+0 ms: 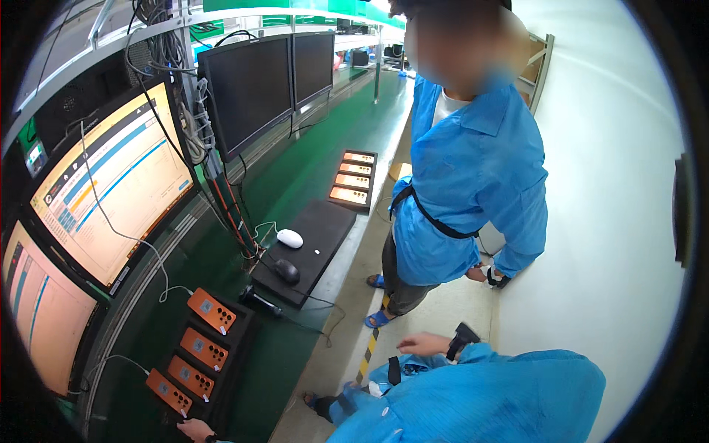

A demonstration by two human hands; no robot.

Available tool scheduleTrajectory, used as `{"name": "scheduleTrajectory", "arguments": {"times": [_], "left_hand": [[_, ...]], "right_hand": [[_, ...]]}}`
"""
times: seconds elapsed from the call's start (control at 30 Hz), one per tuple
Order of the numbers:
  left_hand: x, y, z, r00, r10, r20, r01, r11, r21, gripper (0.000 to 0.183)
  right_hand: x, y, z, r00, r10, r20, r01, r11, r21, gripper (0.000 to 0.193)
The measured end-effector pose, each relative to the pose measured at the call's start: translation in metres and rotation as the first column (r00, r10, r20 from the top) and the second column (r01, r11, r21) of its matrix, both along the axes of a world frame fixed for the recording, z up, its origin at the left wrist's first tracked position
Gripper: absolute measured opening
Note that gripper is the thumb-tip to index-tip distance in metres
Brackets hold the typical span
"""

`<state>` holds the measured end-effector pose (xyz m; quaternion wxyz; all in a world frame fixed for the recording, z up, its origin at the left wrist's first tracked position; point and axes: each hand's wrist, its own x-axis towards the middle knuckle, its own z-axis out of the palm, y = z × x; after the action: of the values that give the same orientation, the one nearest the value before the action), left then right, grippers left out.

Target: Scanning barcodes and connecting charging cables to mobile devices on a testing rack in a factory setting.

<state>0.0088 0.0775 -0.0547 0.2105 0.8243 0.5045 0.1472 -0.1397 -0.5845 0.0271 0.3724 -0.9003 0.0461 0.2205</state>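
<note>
Head view: left hand (193,429) at bottom edge, fingers curled, grip can't tell, touching black tray's (235,347) near corner. Orange phone (169,392) just above-left of hand, long axis up-left to down-right. Right hand (422,344) empty, fingers loosely apart.

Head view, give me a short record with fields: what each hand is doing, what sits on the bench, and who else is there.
left hand: left hand at the lower edge, touching the near end of the black tray of four orange rectangular devices
right hand: right hand empty, palm down, held in the air over the floor, black strap at the wrist
bench: green bench top with white computer mouse, black computer mouse, black mat, second tray of devices
screens: two lit monitors at left, two dark monitors behind
other person: co-worker in blue coat standing by the bench
</note>
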Motion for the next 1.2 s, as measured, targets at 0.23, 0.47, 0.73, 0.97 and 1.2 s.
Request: {"name": "scheduleTrajectory", "arguments": {"times": [0.23,0.47,0.73,0.97,1.2], "left_hand": [[0.016,0.049,-0.069,0.964,0.167,-0.209,-0.057,0.892,0.449,0.037],[-0.068,-0.154,-0.002,0.786,-0.526,0.326,0.404,0.835,0.374,0.035],[-0.15,-0.257,0.021,0.729,-0.504,0.463,0.587,0.809,-0.044,0.037],[-0.179,-0.194,0.038,0.644,-0.635,0.427,0.642,0.752,0.15,0.028],[-0.241,-0.11,0.032,0.587,-0.809,0.034,0.809,0.588,0.004,0.031]], "right_hand": [[0.048,0.02,0.343,0.317,-0.068,0.946,-0.382,0.904,0.193,0.043],[0.022,0.022,0.439,-0.317,0.198,0.927,-0.402,0.858,-0.321,0.12],[0.014,0.036,0.434,-0.361,0.2,0.911,-0.279,0.909,-0.31,0.102],[-0.021,0.074,0.452,-0.451,0.214,0.867,-0.302,0.877,-0.373,0.087],[-0.047,0.159,0.445,-0.384,0.202,0.901,-0.323,0.885,-0.336,0.073]]}}
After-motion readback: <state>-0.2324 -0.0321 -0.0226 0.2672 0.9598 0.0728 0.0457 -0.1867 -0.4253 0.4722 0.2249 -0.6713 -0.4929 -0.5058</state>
